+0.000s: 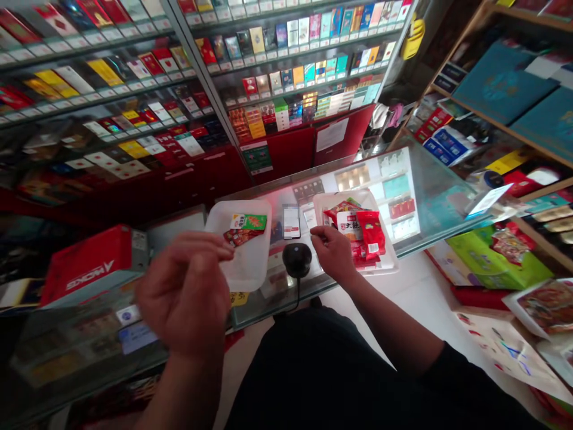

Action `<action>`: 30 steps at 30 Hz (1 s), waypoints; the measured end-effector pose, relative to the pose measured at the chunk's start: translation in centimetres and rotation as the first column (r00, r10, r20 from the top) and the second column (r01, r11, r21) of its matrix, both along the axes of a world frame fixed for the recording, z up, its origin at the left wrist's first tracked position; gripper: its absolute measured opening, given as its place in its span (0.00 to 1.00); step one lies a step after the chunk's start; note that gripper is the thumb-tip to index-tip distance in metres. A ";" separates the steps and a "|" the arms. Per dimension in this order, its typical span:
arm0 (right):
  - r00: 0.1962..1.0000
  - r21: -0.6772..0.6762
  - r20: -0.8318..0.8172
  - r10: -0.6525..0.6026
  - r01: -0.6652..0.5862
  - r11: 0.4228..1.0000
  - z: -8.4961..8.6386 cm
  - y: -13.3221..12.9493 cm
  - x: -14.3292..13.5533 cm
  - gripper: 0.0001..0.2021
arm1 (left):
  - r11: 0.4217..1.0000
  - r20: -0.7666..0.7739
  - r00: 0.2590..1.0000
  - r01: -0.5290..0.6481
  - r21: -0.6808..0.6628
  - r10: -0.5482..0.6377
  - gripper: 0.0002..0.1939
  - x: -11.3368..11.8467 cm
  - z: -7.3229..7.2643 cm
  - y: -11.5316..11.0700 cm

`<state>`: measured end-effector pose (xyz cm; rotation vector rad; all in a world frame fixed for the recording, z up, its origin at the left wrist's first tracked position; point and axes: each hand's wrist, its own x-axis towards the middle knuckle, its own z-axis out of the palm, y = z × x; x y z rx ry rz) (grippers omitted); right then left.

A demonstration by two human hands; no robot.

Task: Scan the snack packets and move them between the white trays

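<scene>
My left hand [183, 292] is raised close to the camera, somewhat blurred, with loosely bent fingers and nothing visible in them. Behind its fingertips is a white plastic tray [244, 266] with a green packet [255, 222] and a dark red packet [242, 237] in it. My right hand [333, 251] is closed in a pinch at the left edge of a second white tray [389, 263]. Whatever its fingertips hold, if anything, is hidden. That tray carries several red snack packets [371, 236]. Between the trays stand a round black scanner [296, 260] and a small screen [290, 224].
The trays rest on a glass counter [430, 221]. A cable [298, 292] runs from the scanner to the counter's near edge. A red box [94, 263] sits at the left. Shelves of small packs [286, 36] line the back; a wooden shelf with blue boxes [496, 89] stands at right.
</scene>
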<state>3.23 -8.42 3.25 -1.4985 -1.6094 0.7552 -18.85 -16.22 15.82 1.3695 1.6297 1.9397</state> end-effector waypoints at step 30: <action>0.725 -0.317 0.577 0.376 -0.226 0.921 -7.7 8.0 -24.4 0.15 | 0.510 -0.398 0.823 -0.158 -0.846 -0.405 0.21 -17.0 -22.2 15.0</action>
